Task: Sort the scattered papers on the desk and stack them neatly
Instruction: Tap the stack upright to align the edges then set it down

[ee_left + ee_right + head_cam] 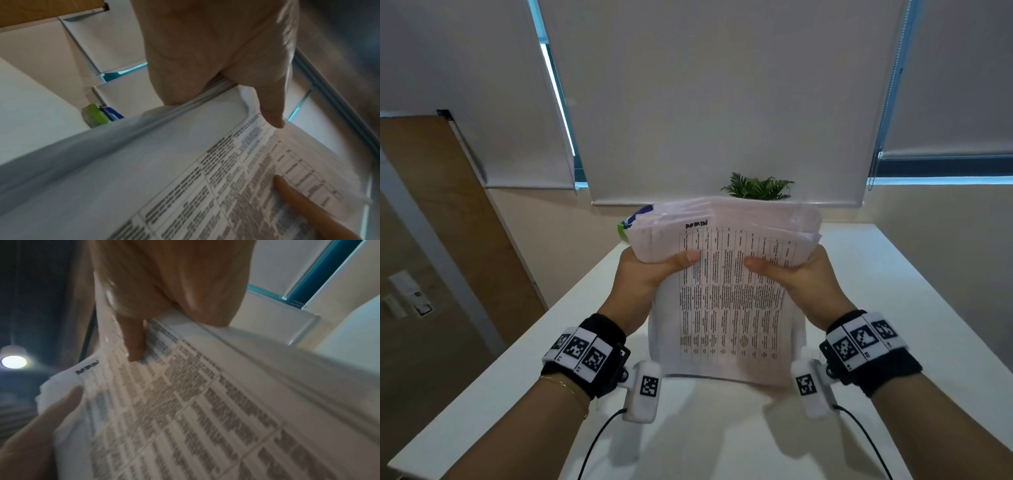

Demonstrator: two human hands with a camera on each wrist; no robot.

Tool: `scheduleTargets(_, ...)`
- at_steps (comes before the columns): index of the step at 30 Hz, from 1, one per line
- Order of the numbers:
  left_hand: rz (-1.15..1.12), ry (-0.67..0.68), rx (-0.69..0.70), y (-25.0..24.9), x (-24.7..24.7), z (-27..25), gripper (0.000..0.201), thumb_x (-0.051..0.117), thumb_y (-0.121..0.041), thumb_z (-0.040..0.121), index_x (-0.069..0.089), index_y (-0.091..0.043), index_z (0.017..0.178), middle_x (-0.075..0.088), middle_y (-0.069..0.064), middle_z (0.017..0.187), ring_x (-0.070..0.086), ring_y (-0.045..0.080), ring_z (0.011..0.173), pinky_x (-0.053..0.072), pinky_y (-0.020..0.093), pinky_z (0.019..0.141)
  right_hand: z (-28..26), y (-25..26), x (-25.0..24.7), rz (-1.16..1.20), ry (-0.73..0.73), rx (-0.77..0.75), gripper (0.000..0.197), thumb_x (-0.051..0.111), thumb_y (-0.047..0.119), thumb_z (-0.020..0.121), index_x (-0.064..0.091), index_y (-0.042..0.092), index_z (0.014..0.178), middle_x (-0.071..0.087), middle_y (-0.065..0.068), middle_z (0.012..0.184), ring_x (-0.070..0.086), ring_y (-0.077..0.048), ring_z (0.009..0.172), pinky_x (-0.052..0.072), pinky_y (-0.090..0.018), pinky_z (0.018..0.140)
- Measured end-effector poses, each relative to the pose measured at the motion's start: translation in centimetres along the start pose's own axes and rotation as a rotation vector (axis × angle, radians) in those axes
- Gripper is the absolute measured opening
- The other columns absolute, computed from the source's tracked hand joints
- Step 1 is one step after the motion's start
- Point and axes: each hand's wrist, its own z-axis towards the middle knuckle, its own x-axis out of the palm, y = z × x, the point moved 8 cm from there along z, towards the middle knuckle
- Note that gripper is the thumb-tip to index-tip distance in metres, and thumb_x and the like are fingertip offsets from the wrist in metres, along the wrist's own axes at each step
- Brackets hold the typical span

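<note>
1. One white desk (893, 308) fills the lower part of the head view, and it looks bare where the papers would come down.
2. Above it, the bundle of papers (729, 294) stands almost upright in the air, printed table facing the person. Its bottom edge seems just off the desk, and its top edges are ragged and fanned.
3. Holding the left side is the left hand (643, 274), thumb across the front sheet and fingers hidden behind, so it is clamped on the bundle.
4. Gripping the right side the same way is the right hand (801, 277).
5. To square it well, I would loosen both grips slightly, tap the bottom edge on the desk, then tap a side edge.
6. Behind the bundle, a small plant (758, 187) and a green-and-blue packet (96, 116) sit well apart from the hands.
</note>
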Motion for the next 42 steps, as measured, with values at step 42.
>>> scheduleTargets(42, 0.158, -0.16, -0.017, 3.2, 0.5, -0.5, 0.035, 0.086, -0.015, 0.086, 0.076, -0.014, 0.12, 0.082, -0.002, 0.11, 0.079, 0.016, 0.102, 0.063, 0.046, 0.095, -1.1, -0.5, 0.7, -0.099, -0.182, -0.034, 0.045, 0.088, 0.021, 0.08, 0.068, 0.019, 0.121, 0.078, 0.005, 0.107, 0.076, -0.005, 0.096, 0.065, -0.034, 0.08)
